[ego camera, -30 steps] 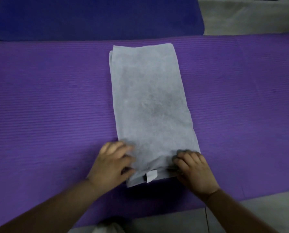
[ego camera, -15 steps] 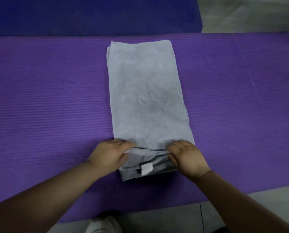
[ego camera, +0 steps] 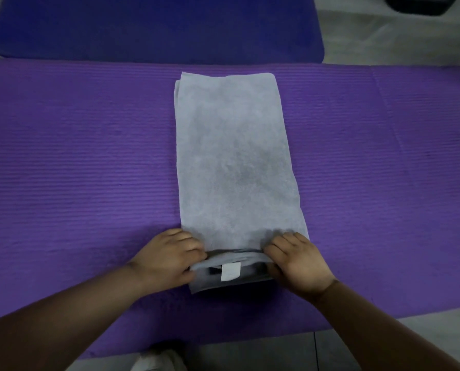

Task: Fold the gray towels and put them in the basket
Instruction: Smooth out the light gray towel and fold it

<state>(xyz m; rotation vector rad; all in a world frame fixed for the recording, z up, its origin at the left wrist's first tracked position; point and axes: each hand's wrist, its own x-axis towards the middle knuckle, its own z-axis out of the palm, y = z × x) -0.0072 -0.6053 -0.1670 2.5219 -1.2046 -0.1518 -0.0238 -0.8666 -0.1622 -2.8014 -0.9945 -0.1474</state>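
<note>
The gray towel [ego camera: 234, 162] is laid out as a long folded strip running away from the person across the middle of the purple mat [ego camera: 76, 170], with its far end near the mat's far edge. Its near end is lifted and turned back over itself, so that a white label [ego camera: 230, 271] and a darker underside are exposed between the two hands. The near-left corner is gripped by the left hand [ego camera: 167, 261], with fingers curled over the turned edge. The near-right corner is gripped in the same way by the right hand [ego camera: 298, 263]. The rest of the cloth is spread flat beyond both hands. A blue mat [ego camera: 154, 25] is seen beyond the purple one, on a pale floor [ego camera: 411, 36]. A dark object [ego camera: 419, 4], too cut off to be identified, is seen at the top right corner.
</note>
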